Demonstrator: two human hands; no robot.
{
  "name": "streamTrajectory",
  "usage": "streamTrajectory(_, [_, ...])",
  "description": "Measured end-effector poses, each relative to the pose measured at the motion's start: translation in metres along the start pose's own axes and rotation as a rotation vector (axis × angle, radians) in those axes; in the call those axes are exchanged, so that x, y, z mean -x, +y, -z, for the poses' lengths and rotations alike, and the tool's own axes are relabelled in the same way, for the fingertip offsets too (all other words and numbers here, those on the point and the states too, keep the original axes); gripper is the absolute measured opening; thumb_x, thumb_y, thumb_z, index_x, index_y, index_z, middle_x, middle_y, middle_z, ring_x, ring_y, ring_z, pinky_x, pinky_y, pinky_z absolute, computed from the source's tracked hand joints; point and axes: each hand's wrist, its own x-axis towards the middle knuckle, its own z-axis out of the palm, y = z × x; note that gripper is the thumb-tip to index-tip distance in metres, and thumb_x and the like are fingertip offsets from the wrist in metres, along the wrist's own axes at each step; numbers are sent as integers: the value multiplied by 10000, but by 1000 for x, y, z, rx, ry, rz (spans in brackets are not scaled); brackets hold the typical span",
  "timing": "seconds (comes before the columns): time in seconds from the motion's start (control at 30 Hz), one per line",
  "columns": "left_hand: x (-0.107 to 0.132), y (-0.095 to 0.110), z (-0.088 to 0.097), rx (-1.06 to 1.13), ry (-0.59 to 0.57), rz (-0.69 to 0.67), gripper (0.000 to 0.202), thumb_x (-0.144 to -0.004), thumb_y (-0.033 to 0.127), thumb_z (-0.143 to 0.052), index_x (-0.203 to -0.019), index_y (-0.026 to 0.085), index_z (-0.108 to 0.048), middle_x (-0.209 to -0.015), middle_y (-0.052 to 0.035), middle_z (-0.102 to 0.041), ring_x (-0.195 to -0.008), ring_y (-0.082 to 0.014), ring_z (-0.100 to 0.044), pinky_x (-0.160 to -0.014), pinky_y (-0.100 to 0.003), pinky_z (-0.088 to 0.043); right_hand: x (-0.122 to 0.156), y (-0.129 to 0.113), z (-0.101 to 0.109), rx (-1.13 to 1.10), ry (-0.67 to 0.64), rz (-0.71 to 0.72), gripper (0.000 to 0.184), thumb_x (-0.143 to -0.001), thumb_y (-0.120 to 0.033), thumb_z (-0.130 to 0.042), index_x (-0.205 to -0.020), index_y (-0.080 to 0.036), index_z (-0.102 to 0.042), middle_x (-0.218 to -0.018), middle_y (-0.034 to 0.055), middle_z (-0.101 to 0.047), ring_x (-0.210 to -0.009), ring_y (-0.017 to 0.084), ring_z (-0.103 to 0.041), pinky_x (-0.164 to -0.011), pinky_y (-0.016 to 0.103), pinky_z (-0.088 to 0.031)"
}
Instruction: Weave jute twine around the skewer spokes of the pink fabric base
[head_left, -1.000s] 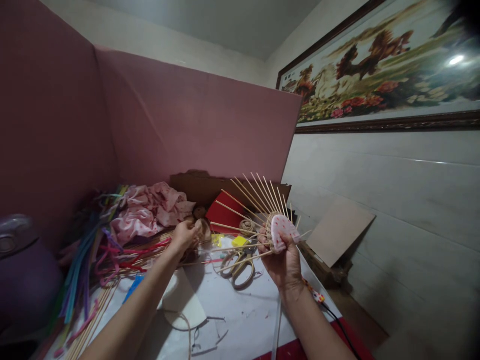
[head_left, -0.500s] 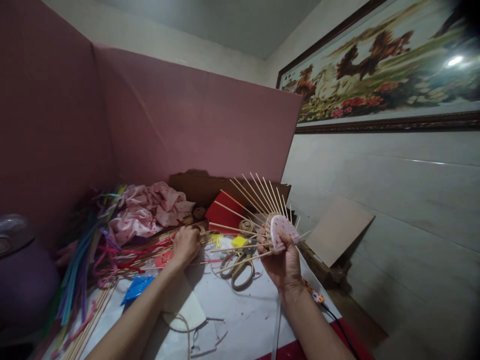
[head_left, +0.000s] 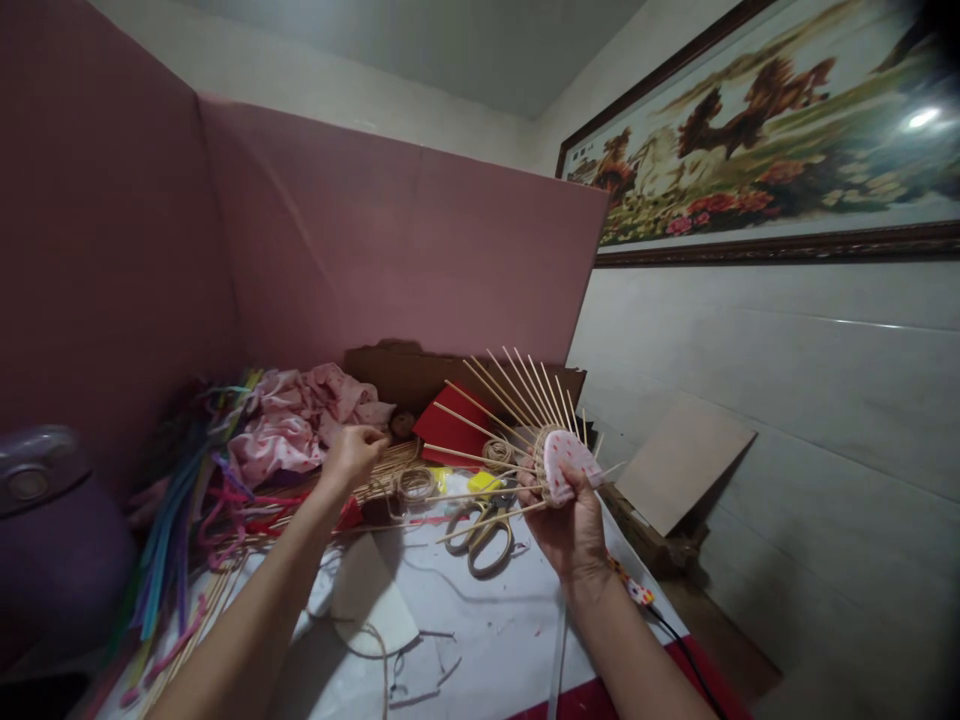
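Note:
My right hand (head_left: 564, 525) grips a half-round piece covered in pink dotted fabric (head_left: 568, 464), with the thumb pressed on its face. Thin wooden sticks (head_left: 517, 392) fan out from its curved edge, where twine is woven between them. My left hand (head_left: 354, 458) is raised over the back left of the table, its fingers pinched together; what they hold, if anything, is too small to make out. Just right of it lies a small ring-shaped coil (head_left: 416, 484). Below the sticks rest scissors (head_left: 487, 540) with tan handles. Behind them sits a coil of twine (head_left: 499, 453).
Crumpled pink fabric (head_left: 281, 425), coloured pipe cleaners (head_left: 161, 550) and bundled sticks crowd the left, beside a purple bottle (head_left: 56, 560). A red sheet (head_left: 454, 422) leans at the back. A cream rounded piece (head_left: 375, 600) lies in front. A cable (head_left: 679, 640) crosses the right edge.
My left hand has lifted up and slightly left from the pile, uncovering the ring-shaped coil. My left forearm now covers the blue packet's place. My right hand keeps its grip.

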Motion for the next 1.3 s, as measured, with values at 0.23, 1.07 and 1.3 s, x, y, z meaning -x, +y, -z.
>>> streamTrajectory(0.23, [3,42,29,210,412,-184,331,-732,400,-497,-875,137,-638,-693,-22,-622,-594,-113,-543,-527,-192,-396,-2,-1,5,-8,-4,-3,242,-705,-192,-553,-944,-151,-548,-803,27,-631,-632,106,-580,-506,212,-495])
streamTrajectory(1.07, [63,89,-22,843,-795,124,294,-630,328,-676,-843,130,-631,-854,-99,-659,-725,-166,-613,-630,-255,-447,0,14,3,-28,81,-82,185,-705,-219,-550,-876,-151,-544,-770,33,-649,-674,136,-614,-639,277,-521])
streamTrajectory(1.3, [73,94,-22,765,-890,76,280,-642,368,-665,-810,146,-645,-702,-38,-620,-525,-86,-501,-480,-204,-362,2,18,0,-24,75,-124,151,-688,-192,-572,-832,-148,-566,-689,8,-641,-589,126,-594,-533,239,-494])
